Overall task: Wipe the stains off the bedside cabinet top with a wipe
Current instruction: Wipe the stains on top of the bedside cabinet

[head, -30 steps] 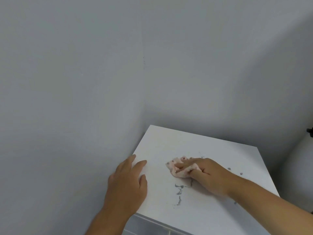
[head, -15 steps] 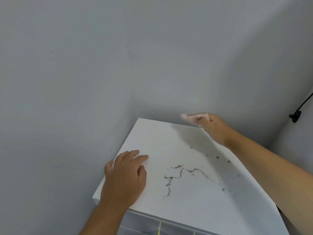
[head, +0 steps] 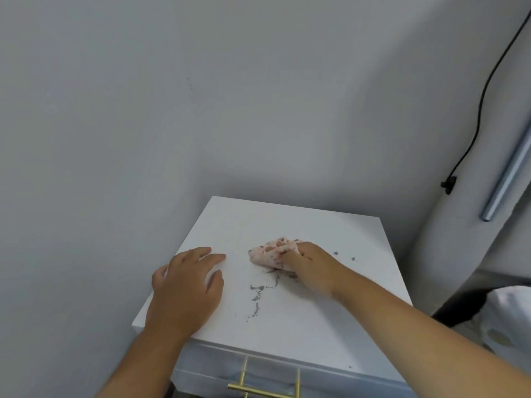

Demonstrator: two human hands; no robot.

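Grey stains (head: 256,294) streak the cabinet top (head: 287,225) mid-wipe; right grip (head: 313,268) clutches the wipe (head: 273,252), left grip (head: 186,288) flat, open. Next, probably: pull it over them.

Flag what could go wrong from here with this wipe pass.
1. The crumpled pink-blotched wipe gripped by the right hand already looks soiled, so it may smear the grey smudged trail across the white cabinet top rather than lift it.
2. The small grey specks lie to the right of that hand and are easy to miss.
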